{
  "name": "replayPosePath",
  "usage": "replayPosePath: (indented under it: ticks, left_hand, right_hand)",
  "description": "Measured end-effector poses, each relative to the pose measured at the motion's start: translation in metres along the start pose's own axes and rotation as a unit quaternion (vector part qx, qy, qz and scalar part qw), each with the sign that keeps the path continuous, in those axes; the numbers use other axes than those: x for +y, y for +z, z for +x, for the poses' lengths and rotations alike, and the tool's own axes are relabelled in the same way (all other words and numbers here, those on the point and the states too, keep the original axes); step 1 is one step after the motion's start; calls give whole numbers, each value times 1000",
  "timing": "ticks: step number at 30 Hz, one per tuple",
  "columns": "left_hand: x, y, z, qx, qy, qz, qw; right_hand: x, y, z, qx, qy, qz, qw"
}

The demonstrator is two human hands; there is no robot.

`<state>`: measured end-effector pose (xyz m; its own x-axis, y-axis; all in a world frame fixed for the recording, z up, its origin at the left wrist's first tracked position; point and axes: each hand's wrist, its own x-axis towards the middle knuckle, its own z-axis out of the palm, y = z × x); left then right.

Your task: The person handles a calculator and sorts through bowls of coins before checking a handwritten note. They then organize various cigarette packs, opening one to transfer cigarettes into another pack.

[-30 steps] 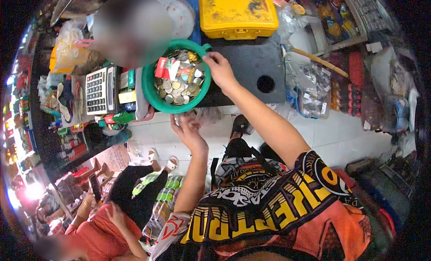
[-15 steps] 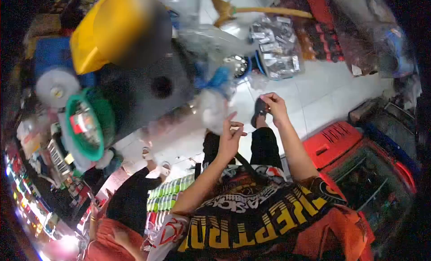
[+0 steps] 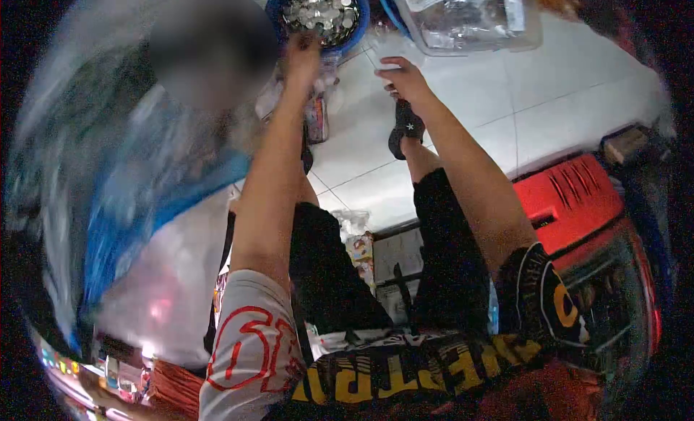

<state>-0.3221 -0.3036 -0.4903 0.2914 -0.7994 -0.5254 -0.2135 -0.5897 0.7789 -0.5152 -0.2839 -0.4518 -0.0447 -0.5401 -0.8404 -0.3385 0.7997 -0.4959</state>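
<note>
My left hand [image 3: 302, 53] is at the near edge of a blue basin [image 3: 363, 24] full of shiny silvery round pieces [image 3: 325, 16]. Its fingers are dark and blurred against the contents, so their grip is unclear. To the right, my right hand [image 3: 403, 79] hovers above the white tiled floor, fingers loosely bent and apart. Clear crumpled plastic [image 3: 390, 43] lies just beyond its fingertips, and no held object can be made out.
A clear tub of packets [image 3: 473, 23] stands at the top. On the right is a red machine or case [image 3: 571, 197]. Blue and translucent sheeting [image 3: 137, 211] blurs across the left. Below my left hand sits a small package [image 3: 316, 118]. My feet are on the floor.
The view has moved closer to the basin and tub. My left hand has reached forward to the basin, and my right hand has moved forward toward the clear plastic. The other person's legs have left view.
</note>
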Motion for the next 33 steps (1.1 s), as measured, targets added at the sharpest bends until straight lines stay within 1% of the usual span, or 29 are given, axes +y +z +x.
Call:
replayPosePath:
  ticks: [1,2,3,5,6,7,8,9,10,11,12,14,15,16,17,18,19,20,22,23,24,25,26,27,28,29,31,32,33]
  left_hand:
    - [-38,2,42,25,44,29,998]
    - [-79,-32,77,36,82,63,994]
    - [-103,-65,106,40,82,64,994]
    - [-155,-118,151,302,-5,103,948]
    - [-221,-152,212,302,-4,103,948]
    - [-283,-189,259,356,53,152,921]
    - [-304,-133,263,411,112,202,882]
    - [-318,-177,278,407,111,195,886]
    - [-313,-232,280,329,46,156,930]
    - [-301,-278,280,250,-16,111,962]
    - [-307,-342,280,259,-4,103,960]
    - [-339,-463,269,73,47,151,985]
    - [-275,-334,250,83,33,178,980]
    - [-252,-255,267,129,32,203,970]
    - [-193,-117,282,164,41,212,963]
    - [-193,-108,266,179,82,212,957]
    - [-189,-104,241,193,125,211,950]
    - [-185,-104,220,192,126,209,951]
    - [-170,-99,169,171,109,169,965]
    - [-140,-76,136,158,103,148,971]
    - [-122,-79,104,140,64,157,976]
    - [-99,-83,74,126,27,163,978]
    - [-80,-82,37,147,28,175,973]
    - [-62,-82,-3,171,29,190,966]
    - [-67,-79,-29,182,10,115,977]
    - [-68,-70,-49,190,-10,49,980]
    - [-68,-73,-107,161,-99,115,975]
    - [-59,-70,-137,176,-82,90,977]
    - [-45,-67,-166,188,-65,65,978]
  right_hand:
    - [-3,10,31,-9,6,-2,1000]
    - [-8,55,43,-13,4,-3,1000]
    - [-15,106,58,5,16,14,1000]
    - [-6,193,102,24,21,28,999]
    - [15,241,136,-7,-144,-31,989]
    - [25,295,153,-36,-306,-87,947]
    - [33,257,144,-39,-312,-81,946]
    - [-4,318,139,54,-207,-160,964]
    - [-31,375,145,147,-106,-229,956]
    - [-20,410,173,188,-234,-220,928]
    - [-29,462,172,193,-249,-218,924]
    - [-29,575,143,154,-218,-10,964]
    - [-24,412,151,115,-172,-62,976]
    - [-19,322,176,98,-162,-33,981]
    - [-15,168,210,91,-151,-43,983]
    - [-14,155,214,81,-151,-70,983]
    - [-13,142,204,88,-229,-112,963]
    - [-19,136,183,90,-228,-113,963]
    - [-33,112,128,17,-91,15,996]
    - [-23,75,109,19,-113,28,993]
    - [-5,70,97,19,-138,34,990]
    - [-3,63,77,11,-88,-9,996]
    - [1,53,47,2,-39,-54,998]
    - [4,40,10,-3,-23,-8,1000]
    - [3,34,-17,-12,-5,40,999]
    - [-3,15,-34,-11,-6,10,1000]
    - [-13,-5,-86,8,-39,-88,995]
    - [-24,-17,-112,24,-65,-152,986]
    - [-16,-31,-127,43,-195,-204,958]
